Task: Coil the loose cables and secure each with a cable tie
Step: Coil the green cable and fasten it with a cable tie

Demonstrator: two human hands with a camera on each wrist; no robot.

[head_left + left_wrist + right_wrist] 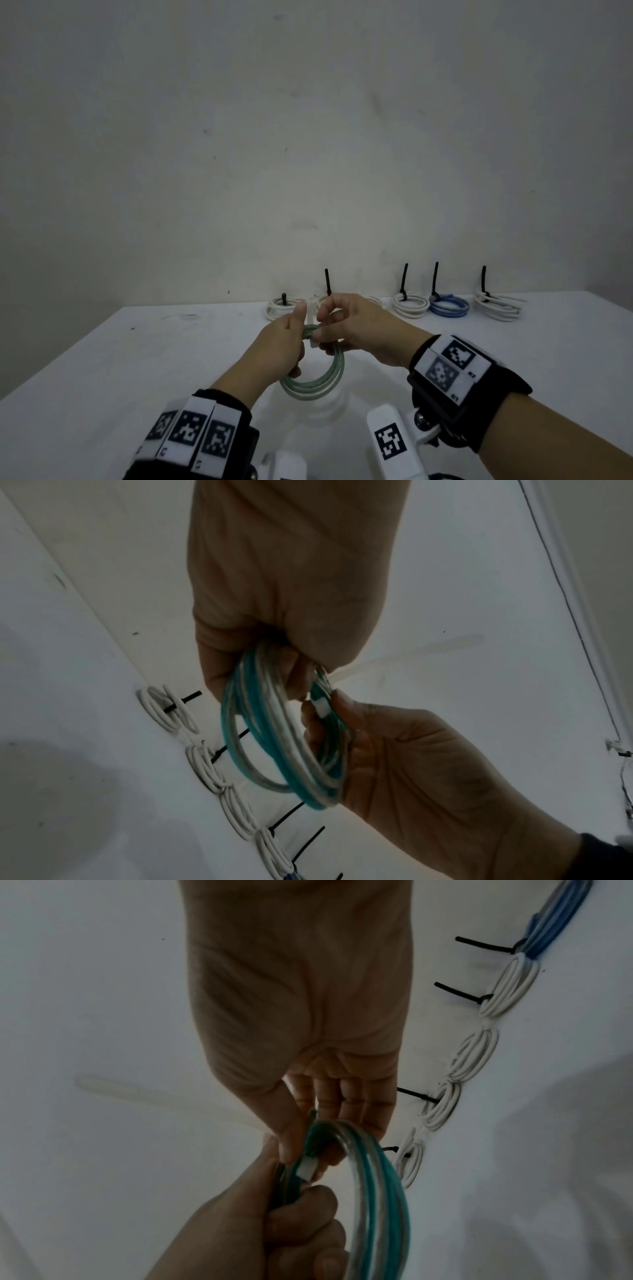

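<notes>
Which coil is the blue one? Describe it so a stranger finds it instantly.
Look along the back edge of the white table, where tied coils line the wall. The blue coil is second from the right, between two white coils, and the only blue one.

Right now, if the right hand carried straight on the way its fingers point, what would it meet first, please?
Probably the left hand, which faces the right hand across the green cable coil that both grip. Beyond lie the tied white coils at the wall; depth is unclear.
</notes>
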